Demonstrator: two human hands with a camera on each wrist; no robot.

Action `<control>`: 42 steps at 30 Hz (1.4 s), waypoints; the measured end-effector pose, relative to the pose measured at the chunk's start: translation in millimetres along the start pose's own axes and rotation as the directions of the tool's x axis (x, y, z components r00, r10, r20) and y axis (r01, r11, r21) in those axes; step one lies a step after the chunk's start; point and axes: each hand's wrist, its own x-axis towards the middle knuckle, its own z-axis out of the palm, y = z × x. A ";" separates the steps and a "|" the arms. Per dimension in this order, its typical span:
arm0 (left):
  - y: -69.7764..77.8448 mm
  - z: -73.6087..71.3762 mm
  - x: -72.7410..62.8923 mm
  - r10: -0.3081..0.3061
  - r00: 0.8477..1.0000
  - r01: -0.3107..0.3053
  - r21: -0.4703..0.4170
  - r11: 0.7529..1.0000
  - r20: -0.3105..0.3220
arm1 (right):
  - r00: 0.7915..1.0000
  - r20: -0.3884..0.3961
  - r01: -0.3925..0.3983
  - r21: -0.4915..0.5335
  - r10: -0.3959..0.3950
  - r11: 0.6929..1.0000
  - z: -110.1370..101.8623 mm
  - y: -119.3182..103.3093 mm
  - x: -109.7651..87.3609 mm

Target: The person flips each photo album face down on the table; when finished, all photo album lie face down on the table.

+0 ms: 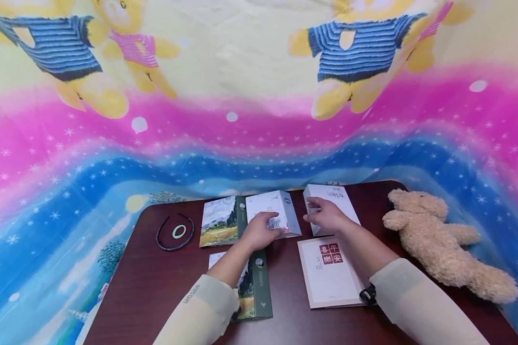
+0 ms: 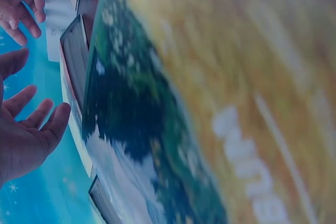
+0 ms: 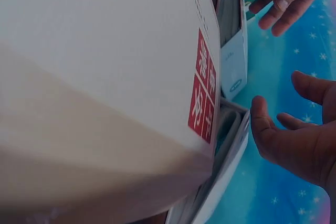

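Observation:
My left hand (image 1: 263,231) hovers with spread, loosely bent fingers over a white book (image 1: 259,201) at the back middle of the table. To its right, my right hand (image 1: 328,215) is held above another white book (image 1: 345,205), fingers apart and slightly bent. Both wrist views show the hands with nothing between the fingers. A book with a landscape painting and green spine (image 1: 217,223) lies left of the middle one. A similar painted book (image 1: 262,292) sits under my left forearm, partly hidden. A white book with a red character square (image 1: 328,280) lies below my right hand.
A dark headband (image 1: 158,242) and a pale green ring (image 1: 179,232) lie at the table's left. A fluffy beige teddy bear (image 1: 436,239) lies along the right edge. Behind the brown table (image 1: 155,297) hangs a printed cloth (image 1: 241,86) with cartoon bears.

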 end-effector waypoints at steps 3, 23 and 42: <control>0.7 4.5 2.9 0.010 1.000 -0.010 -0.016 1.000 -0.010 | 1.000 -0.007 -0.005 0.008 0.005 1.000 -4.5 1.6 -2.1; 18.9 26.8 8.6 0.009 1.000 -0.011 -0.099 0.995 -0.018 | 0.991 -0.123 -0.055 -0.094 0.043 0.994 -38.4 26.8 -13.7; 42.3 48.6 24.9 -0.038 0.998 0.046 -0.159 0.986 0.053 | 0.981 -0.155 -0.138 -0.119 0.119 0.983 -62.1 53.8 -28.4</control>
